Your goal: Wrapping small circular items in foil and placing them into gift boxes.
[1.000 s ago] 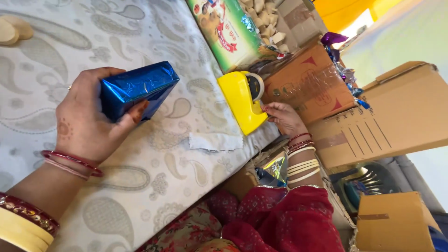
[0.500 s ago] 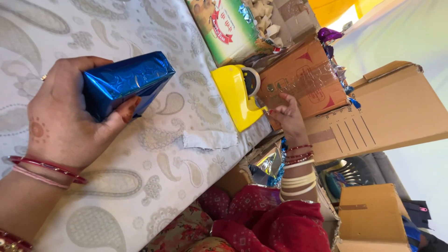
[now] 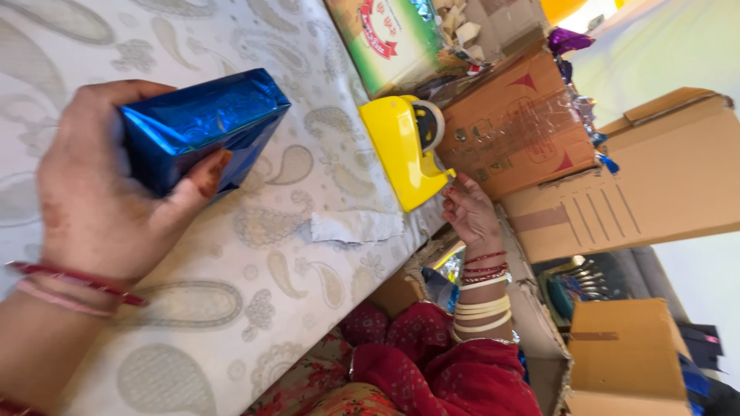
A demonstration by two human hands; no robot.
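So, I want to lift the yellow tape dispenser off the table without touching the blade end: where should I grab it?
Grip the yellow tape dispenser across its smooth, broad yellow body, around the middle, coming from above. The tape roll sits at the upper end and the narrow tip, where the right hand is pulling, hangs at the table edge, so both ends are poor holds. The left hand is occupied with a blue foil packet.

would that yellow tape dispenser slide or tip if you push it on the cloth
The yellow plastic tape dispenser lies long and low on the patterned tablecloth, so it probably slides rather than tips. Its tip overhangs the table edge near the right hand, so a push that way might drop it. The smooth shell looks slippery; the cloth may bunch.
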